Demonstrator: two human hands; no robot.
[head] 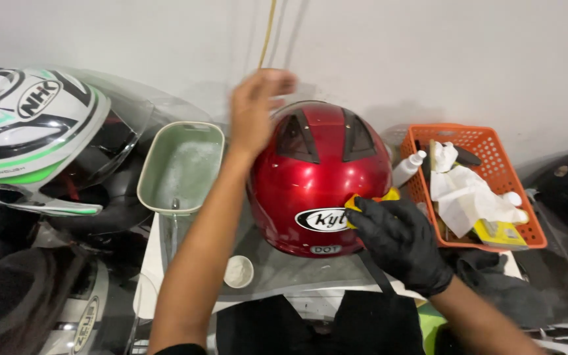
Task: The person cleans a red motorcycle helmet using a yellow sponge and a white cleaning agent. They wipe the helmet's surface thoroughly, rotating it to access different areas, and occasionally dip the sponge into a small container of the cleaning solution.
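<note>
Red and glossy, a helmet [320,181] sits at the middle of the desk [310,304], against the white wall. The right hand [399,240], in a black glove, is closed around a yellow sponge [371,199] pressed to the shell's lower right side. The bare left hand [258,108], fingers loosely curled, rests on the helmet's top rear edge. A green tub [180,167] of sudsy water stands just left; an orange basket [478,187] of bottles and cloths just right.
</note>
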